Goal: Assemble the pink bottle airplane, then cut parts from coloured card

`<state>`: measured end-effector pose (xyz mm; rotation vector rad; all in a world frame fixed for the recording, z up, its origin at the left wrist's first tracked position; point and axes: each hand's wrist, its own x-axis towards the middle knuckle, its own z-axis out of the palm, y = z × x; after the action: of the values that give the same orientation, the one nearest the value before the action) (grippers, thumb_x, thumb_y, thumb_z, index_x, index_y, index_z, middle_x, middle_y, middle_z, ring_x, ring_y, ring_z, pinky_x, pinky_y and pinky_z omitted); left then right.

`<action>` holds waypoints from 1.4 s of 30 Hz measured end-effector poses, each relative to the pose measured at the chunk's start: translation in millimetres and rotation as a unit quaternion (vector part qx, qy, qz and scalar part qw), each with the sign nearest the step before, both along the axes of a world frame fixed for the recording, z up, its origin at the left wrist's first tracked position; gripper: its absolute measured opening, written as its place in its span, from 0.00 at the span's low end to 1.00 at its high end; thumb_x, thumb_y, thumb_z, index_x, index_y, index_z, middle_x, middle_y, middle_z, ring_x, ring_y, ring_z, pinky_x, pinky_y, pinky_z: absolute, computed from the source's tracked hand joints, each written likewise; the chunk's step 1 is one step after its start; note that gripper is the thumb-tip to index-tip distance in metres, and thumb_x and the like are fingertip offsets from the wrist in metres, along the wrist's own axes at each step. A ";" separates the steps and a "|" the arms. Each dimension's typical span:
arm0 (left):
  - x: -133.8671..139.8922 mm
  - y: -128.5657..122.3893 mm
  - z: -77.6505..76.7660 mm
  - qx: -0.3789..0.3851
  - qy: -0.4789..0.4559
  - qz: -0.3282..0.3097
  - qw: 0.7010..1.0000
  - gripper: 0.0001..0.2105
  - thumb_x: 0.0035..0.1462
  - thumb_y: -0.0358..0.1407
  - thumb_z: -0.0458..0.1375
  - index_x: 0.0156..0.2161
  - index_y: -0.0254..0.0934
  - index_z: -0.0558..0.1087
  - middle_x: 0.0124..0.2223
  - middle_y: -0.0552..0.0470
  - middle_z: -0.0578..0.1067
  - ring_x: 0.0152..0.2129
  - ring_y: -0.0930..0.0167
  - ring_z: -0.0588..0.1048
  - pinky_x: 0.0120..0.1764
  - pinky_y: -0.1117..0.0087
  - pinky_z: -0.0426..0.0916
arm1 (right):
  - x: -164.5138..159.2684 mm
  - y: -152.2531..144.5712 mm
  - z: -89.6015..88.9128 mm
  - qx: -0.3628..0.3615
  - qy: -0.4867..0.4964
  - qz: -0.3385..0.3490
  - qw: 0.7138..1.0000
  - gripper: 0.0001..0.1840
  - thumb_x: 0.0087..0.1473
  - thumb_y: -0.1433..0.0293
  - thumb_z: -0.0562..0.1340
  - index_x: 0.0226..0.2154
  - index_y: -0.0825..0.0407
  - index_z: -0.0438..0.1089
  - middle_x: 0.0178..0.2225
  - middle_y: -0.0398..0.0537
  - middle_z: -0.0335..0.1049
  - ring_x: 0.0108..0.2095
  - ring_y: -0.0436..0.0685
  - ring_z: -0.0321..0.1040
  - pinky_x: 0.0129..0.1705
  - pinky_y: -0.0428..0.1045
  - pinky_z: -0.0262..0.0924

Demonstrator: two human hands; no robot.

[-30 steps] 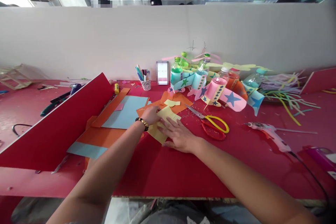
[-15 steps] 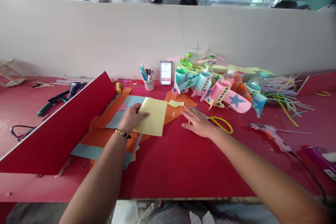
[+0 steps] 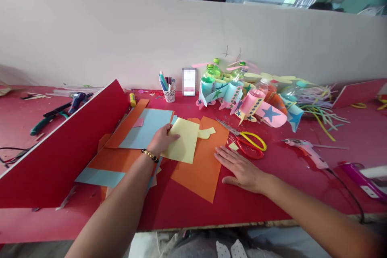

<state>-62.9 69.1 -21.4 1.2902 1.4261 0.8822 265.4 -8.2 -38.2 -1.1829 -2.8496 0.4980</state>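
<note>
Between thumb and fingers, my left hand (image 3: 163, 141) pinches the left edge of a pale yellow sheet of paper (image 3: 183, 141). Part of an orange sheet (image 3: 202, 179) lies beneath it on the red table. My right hand (image 3: 242, 169) rests palm down, fingers stretched, at the orange sheet's right edge and holds nothing. Just beyond its fingertips are scissors (image 3: 249, 139) with one yellow and one red handle, and a small yellow scrap (image 3: 233, 146). A curved yellow paper cutout (image 3: 206, 133) lies on the orange sheet. Blue paper (image 3: 154, 123) and more orange paper (image 3: 117, 159) are stacked at the left.
Bottle planes (image 3: 250, 100) decorated with paper stand at the back right, beside colourful strips (image 3: 320, 105). A glue gun (image 3: 308, 153) lies at right. A pen cup (image 3: 169, 96) and a phone (image 3: 189, 82) stand at the back. A red board (image 3: 66, 153) rises at left.
The orange sheet has come nearer, out over the red surface. My right hand has moved nearer too, uncovering the scissors' red handle. My left hand still holds the yellow paper.
</note>
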 end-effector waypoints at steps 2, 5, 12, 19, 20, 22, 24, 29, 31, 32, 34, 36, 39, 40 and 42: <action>4.1 -5.2 7.5 0.012 -0.026 0.001 1.000 0.20 0.43 0.43 0.65 0.40 0.36 0.68 0.34 0.51 0.77 0.28 0.66 0.76 0.29 0.68 0.70 | 11.3 -7.4 -0.8 0.015 0.011 -0.003 1.000 0.44 0.58 0.46 0.52 0.68 0.49 0.39 0.70 0.50 0.35 0.69 0.64 0.32 0.67 0.62 0.39; 17.1 -18.9 18.9 0.002 -0.135 -0.087 0.987 0.23 0.48 0.44 0.64 0.47 0.36 0.68 0.41 0.47 0.77 0.34 0.63 0.77 0.35 0.65 0.72 | 13.0 -3.6 -1.7 0.043 0.021 -0.026 0.998 0.43 0.58 0.48 0.53 0.68 0.50 0.41 0.69 0.55 0.38 0.68 0.66 0.34 0.66 0.64 0.39; 51.5 -43.8 19.2 0.039 0.044 -0.460 0.886 0.21 0.55 0.42 0.58 0.54 0.41 0.71 0.48 0.49 0.77 0.41 0.63 0.76 0.41 0.68 0.69 | -3.7 5.0 -7.4 0.050 -0.018 -0.033 0.998 0.36 0.60 0.56 0.56 0.67 0.38 0.43 0.70 0.47 0.36 0.68 0.75 0.27 0.62 0.76 0.37; 38.5 -29.2 9.6 0.124 0.167 -0.381 0.901 0.25 0.54 0.38 0.58 0.58 0.43 0.68 0.59 0.49 0.70 0.54 0.58 0.69 0.54 0.62 0.63 | 26.4 -41.4 -3.8 0.011 -0.017 -0.009 1.000 0.45 0.57 0.47 0.53 0.68 0.46 0.36 0.69 0.52 0.37 0.68 0.68 0.34 0.64 0.68 0.42; 33.9 -25.7 8.8 0.114 0.171 -0.360 0.910 0.25 0.53 0.39 0.58 0.58 0.43 0.68 0.59 0.48 0.70 0.54 0.57 0.69 0.54 0.62 0.63 | 31.4 -48.7 -0.2 0.006 -0.017 -0.007 1.000 0.45 0.57 0.47 0.54 0.68 0.47 0.36 0.69 0.53 0.38 0.68 0.67 0.35 0.65 0.67 0.43; 25.4 -20.1 9.2 0.085 0.164 -0.331 0.925 0.26 0.51 0.40 0.59 0.58 0.42 0.69 0.57 0.47 0.72 0.52 0.56 0.71 0.50 0.62 0.66 | 39.1 -58.4 7.9 -0.004 -0.012 0.001 1.000 0.45 0.57 0.47 0.54 0.68 0.47 0.37 0.69 0.53 0.39 0.68 0.66 0.37 0.65 0.64 0.45; 19.2 -17.2 11.9 0.057 0.152 -0.319 0.934 0.27 0.52 0.41 0.59 0.58 0.42 0.69 0.53 0.47 0.75 0.47 0.57 0.74 0.45 0.64 0.69 | 42.2 -57.7 14.9 0.004 0.004 -0.006 1.000 0.45 0.57 0.47 0.54 0.68 0.48 0.39 0.69 0.53 0.39 0.68 0.65 0.37 0.65 0.62 0.45; 13.8 -17.7 19.9 0.023 0.148 -0.310 0.939 0.23 0.53 0.45 0.57 0.53 0.39 0.72 0.45 0.49 0.79 0.38 0.61 0.78 0.38 0.67 0.71 | 26.9 -9.9 17.1 0.023 -0.001 -0.081 0.996 0.45 0.58 0.45 0.49 0.68 0.52 0.38 0.69 0.55 0.34 0.69 0.64 0.31 0.67 0.62 0.39; 12.4 -17.5 20.0 0.007 0.139 -0.299 0.944 0.21 0.53 0.46 0.57 0.48 0.37 0.74 0.43 0.47 0.79 0.36 0.61 0.78 0.36 0.67 0.71 | 13.3 16.2 13.3 0.004 -0.020 -0.104 0.994 0.46 0.57 0.42 0.47 0.68 0.51 0.38 0.69 0.55 0.33 0.68 0.65 0.30 0.66 0.64 0.37; 11.4 -17.1 19.4 -0.002 0.130 -0.293 0.947 0.21 0.52 0.47 0.58 0.46 0.36 0.75 0.42 0.47 0.79 0.36 0.61 0.78 0.36 0.67 0.71 | 6.1 27.5 11.3 0.003 -0.028 -0.116 0.993 0.47 0.56 0.41 0.46 0.68 0.50 0.38 0.69 0.54 0.33 0.68 0.66 0.28 0.66 0.66 0.35; 9.1 -15.9 17.5 -0.018 0.111 -0.286 0.952 0.21 0.51 0.49 0.59 0.45 0.35 0.74 0.41 0.46 0.79 0.35 0.61 0.78 0.35 0.67 0.72 | -6.5 42.8 7.6 0.006 -0.048 -0.126 0.991 0.47 0.55 0.40 0.45 0.68 0.49 0.40 0.69 0.56 0.32 0.68 0.67 0.26 0.66 0.67 0.32; 7.2 -15.1 15.6 -0.026 0.101 -0.283 0.953 0.21 0.51 0.49 0.59 0.45 0.36 0.74 0.41 0.46 0.79 0.35 0.61 0.78 0.35 0.67 0.72 | -13.4 44.9 4.9 0.011 -0.057 -0.127 0.990 0.49 0.54 0.39 0.44 0.67 0.51 0.42 0.69 0.58 0.32 0.68 0.68 0.26 0.66 0.67 0.30; 6.4 -14.9 14.3 -0.034 0.096 -0.274 0.956 0.20 0.51 0.49 0.59 0.44 0.37 0.74 0.40 0.47 0.79 0.34 0.61 0.78 0.33 0.68 0.72 | -9.3 21.4 2.8 0.011 -0.040 -0.094 0.995 0.50 0.54 0.39 0.46 0.67 0.54 0.41 0.69 0.58 0.31 0.68 0.67 0.25 0.66 0.65 0.33; 6.6 -15.2 14.3 -0.036 0.090 -0.271 0.958 0.19 0.50 0.48 0.60 0.43 0.38 0.75 0.39 0.47 0.79 0.34 0.60 0.79 0.32 0.68 0.72 | -4.6 7.9 2.6 0.011 -0.029 -0.073 0.997 0.50 0.55 0.40 0.46 0.68 0.54 0.39 0.69 0.57 0.31 0.69 0.66 0.26 0.66 0.64 0.34; 7.5 -15.7 14.8 -0.039 0.074 -0.266 0.960 0.18 0.49 0.48 0.61 0.42 0.38 0.76 0.38 0.47 0.80 0.33 0.60 0.79 0.31 0.67 0.72 | 7.3 -23.0 2.7 0.000 -0.011 -0.041 0.999 0.48 0.56 0.42 0.48 0.68 0.53 0.35 0.70 0.56 0.31 0.69 0.64 0.27 0.66 0.63 0.36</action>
<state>-55.4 53.4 -6.6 1.5992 1.1222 0.3705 272.8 -31.3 -35.5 -1.3066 -2.8055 0.4830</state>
